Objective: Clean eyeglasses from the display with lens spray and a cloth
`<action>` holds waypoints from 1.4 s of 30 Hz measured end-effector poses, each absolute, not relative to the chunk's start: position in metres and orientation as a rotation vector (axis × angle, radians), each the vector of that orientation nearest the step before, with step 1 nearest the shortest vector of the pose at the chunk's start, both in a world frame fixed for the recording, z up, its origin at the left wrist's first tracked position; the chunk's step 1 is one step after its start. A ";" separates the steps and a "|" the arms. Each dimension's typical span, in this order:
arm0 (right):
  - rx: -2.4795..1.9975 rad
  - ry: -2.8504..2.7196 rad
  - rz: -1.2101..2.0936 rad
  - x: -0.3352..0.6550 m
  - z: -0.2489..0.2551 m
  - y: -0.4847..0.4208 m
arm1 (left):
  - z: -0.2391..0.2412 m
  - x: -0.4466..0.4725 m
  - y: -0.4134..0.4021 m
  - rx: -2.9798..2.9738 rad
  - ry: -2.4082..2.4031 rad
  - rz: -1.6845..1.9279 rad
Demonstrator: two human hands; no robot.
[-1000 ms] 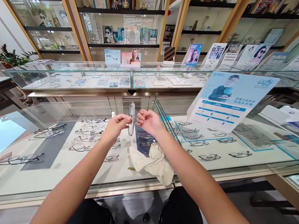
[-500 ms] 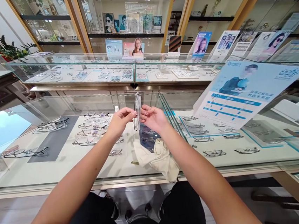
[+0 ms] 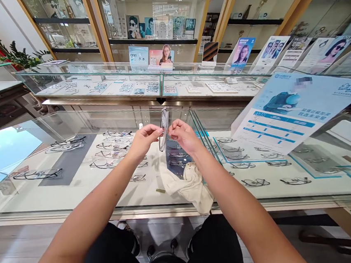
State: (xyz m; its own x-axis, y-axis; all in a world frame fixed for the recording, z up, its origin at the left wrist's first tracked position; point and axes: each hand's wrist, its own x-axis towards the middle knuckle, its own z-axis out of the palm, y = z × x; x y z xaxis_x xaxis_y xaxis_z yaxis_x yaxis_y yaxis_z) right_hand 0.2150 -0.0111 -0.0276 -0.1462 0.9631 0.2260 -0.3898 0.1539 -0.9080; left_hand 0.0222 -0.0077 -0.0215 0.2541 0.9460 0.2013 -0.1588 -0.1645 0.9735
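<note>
A pair of glasses (image 3: 163, 127) with clear lenses stands on end between my two hands, above the glass counter (image 3: 77, 207). My left hand (image 3: 145, 139) pinches its left side with closed fingers. My right hand (image 3: 184, 137) is curled beside its right side with the fingertips at the frame. A crumpled cream cloth (image 3: 188, 186) lies on the counter just below my right wrist. A small white bottle (image 3: 140, 126) stands behind my left hand.
Several pairs of glasses (image 3: 111, 148) lie on display under the counter glass. A tilted blue and white leaflet stand (image 3: 288, 110) is at the right. A second glass showcase (image 3: 146, 86) and wall shelves stand beyond. A small gold object (image 3: 160, 190) lies by the cloth.
My hands and the glasses have stayed together; the fingers of my right hand shifted along the frame. The view has tilted slightly, so everything sits a little higher and to the right.
</note>
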 end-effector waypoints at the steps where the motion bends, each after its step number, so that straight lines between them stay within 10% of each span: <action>1: -0.699 -1.149 1.331 0.215 -0.028 -0.011 | -0.022 0.022 -0.008 1.354 0.816 1.196; 42: -0.785 -1.364 1.119 0.221 -0.030 -0.010 | -0.024 0.022 -0.005 1.370 0.840 1.204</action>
